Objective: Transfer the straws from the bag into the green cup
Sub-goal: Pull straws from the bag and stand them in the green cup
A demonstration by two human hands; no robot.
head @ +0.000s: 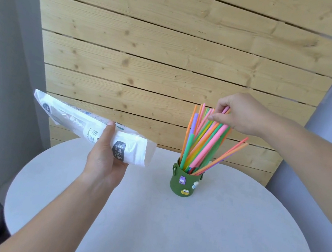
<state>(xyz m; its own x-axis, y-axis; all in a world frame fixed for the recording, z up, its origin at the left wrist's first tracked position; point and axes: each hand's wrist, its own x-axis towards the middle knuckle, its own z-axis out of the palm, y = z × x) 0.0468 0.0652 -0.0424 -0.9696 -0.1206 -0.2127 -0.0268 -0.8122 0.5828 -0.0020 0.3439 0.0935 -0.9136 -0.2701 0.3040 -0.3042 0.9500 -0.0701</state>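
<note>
Soft even daylight, curved edges

green cup (185, 182), multicoloured straws (203, 144), white printed bag (88, 123)

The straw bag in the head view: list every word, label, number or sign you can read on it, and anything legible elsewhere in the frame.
"Drink S": partly readable on the straw bag, cut off by the left hand.
Dark badge near the bag's open end: light characters, too blurred to read.
Round dark mark near the bag's far end: illegible.
Faint print along the bag's upper edge: too small to read.
Green cup: cartoon charms only, no text.
Nothing else bears writing.
</note>
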